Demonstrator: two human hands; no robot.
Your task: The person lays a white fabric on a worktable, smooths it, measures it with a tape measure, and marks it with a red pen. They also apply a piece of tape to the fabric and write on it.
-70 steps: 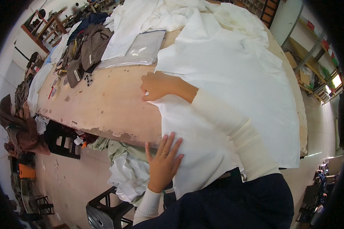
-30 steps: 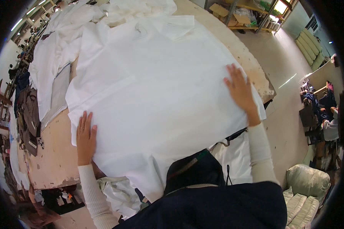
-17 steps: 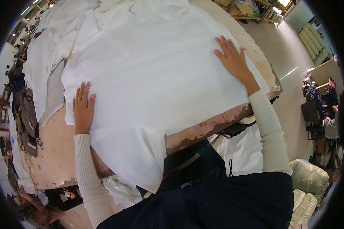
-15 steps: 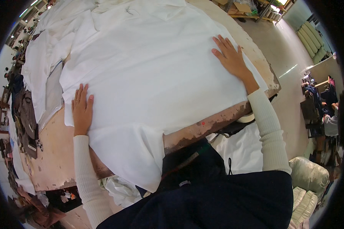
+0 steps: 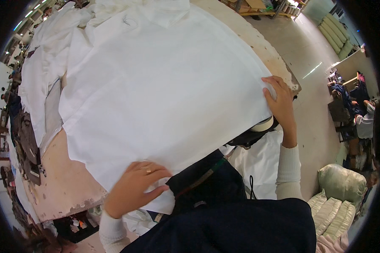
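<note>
A large white fabric piece (image 5: 164, 80), garment-shaped with a dark looped mark near its far edge, covers much of the pale worn table (image 5: 67, 177). My left hand (image 5: 135, 185), slightly blurred, is on the near edge at lower middle, fingers loosely curved and thumb apart. My right hand (image 5: 280, 103) rests at the fabric's right edge, fingers bent but apart. Below that edge, a cream round object (image 5: 264, 124) shows beside a black item.
Clear plastic (image 5: 52, 122) and brown garments (image 5: 27, 139) lie left. More white cloth (image 5: 259, 162) hangs below the table. Pale padded bundles (image 5: 342, 181) stand lower right; shelving (image 5: 266, 12) and stacked green rolls (image 5: 333, 33) are behind. A person (image 5: 363, 120) is far right.
My left hand has come down and right to the near edge. My right hand has moved lower and right. The fabric's near edge now covers the table edge that showed.
</note>
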